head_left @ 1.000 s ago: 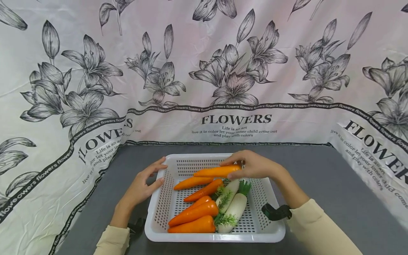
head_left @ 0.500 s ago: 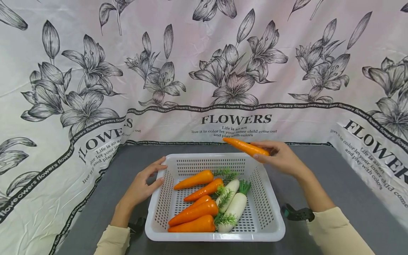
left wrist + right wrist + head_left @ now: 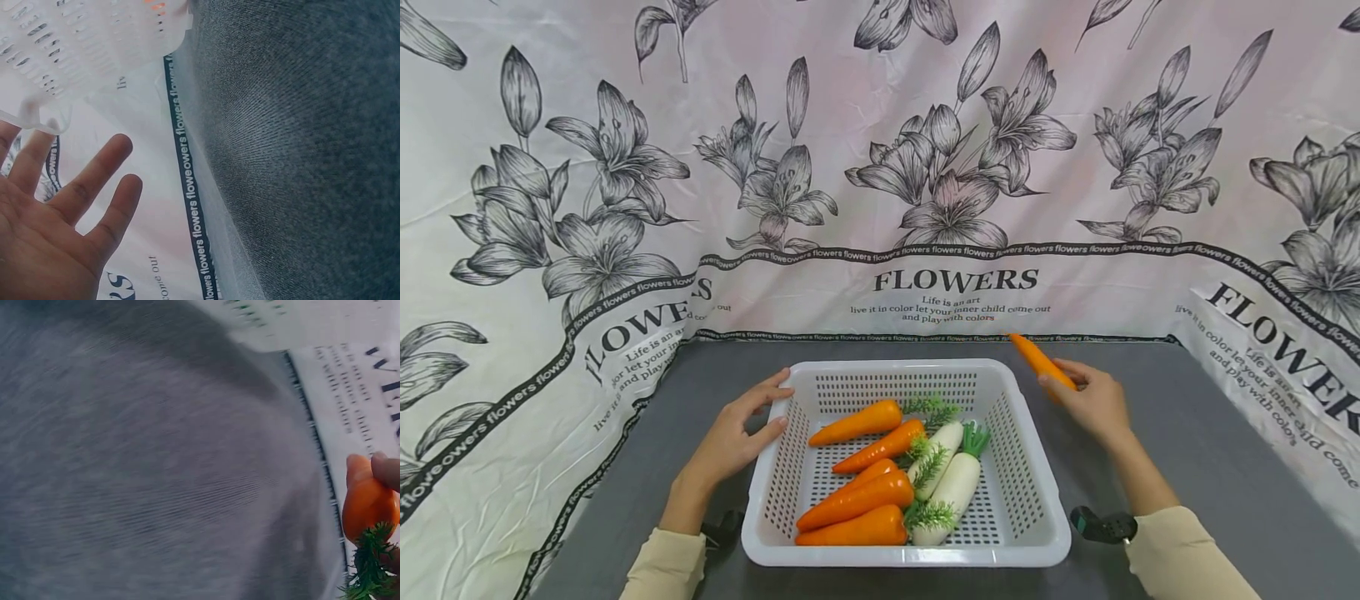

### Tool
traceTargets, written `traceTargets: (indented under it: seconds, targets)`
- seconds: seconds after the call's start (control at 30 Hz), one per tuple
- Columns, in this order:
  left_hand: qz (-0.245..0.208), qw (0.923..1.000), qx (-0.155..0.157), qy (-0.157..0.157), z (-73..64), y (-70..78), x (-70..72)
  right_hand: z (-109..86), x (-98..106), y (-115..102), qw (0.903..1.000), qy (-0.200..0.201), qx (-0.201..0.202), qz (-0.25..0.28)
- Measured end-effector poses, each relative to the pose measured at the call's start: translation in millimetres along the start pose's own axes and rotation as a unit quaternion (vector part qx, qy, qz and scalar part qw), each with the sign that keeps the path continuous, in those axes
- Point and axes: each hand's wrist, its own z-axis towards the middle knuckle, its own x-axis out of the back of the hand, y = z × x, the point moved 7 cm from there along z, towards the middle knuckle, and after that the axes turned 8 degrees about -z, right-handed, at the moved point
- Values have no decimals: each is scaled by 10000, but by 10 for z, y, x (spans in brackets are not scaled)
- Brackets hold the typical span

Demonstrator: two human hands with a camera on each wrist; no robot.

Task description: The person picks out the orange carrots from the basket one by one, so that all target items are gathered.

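My right hand (image 3: 1093,402) grips an orange carrot (image 3: 1037,360) beyond the right rim of a white plastic basket (image 3: 906,557). The carrot's tip points to the back left; its green leafy top (image 3: 371,565) shows in the right wrist view. My left hand (image 3: 737,435) rests on the basket's left rim with its fingers extended; in the left wrist view the fingers (image 3: 94,181) are spread beside the basket wall (image 3: 94,56). Inside the basket lie several carrots (image 3: 854,500), their tips to the left, and two white radishes (image 3: 957,492) with green tops.
A grey cloth-covered table (image 3: 1180,433) extends around the basket. Behind and at both sides hangs a white curtain (image 3: 955,300) printed with flowers and lettering. A dark wrist strap (image 3: 1105,525) is on the right wrist.
My right hand has lifted the carrot out of the basket, carried it over the right rim and lowered it toward the table there. The left hand has stayed at the left rim.
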Motion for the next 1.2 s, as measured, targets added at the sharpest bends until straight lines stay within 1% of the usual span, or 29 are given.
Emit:
traceTargets:
  seconds: [0.13,0.3,0.53,0.73,0.93,1.2]
  targets:
    - [-7,10000,20,6,2,7,-6,-31,-154,176,9987,39,-383,-342]
    - [8,10000,14,24,0,7,-1,-48,-303,245,9965,-60,-643,-536]
    - [4,10000,-50,1,-3,18,3,-47,-371,208,9958,135,-694,-589]
    - [-21,10000,-69,-18,1,31,-2,-34,-398,185,9949,107,-763,-651]
    - [-22,10000,-68,-31,10,27,-2,-8,-391,157,9944,-126,-717,-772]
    - [4,10000,-68,-12,1,27,-5,29,-368,103,9896,-803,-638,-1010]
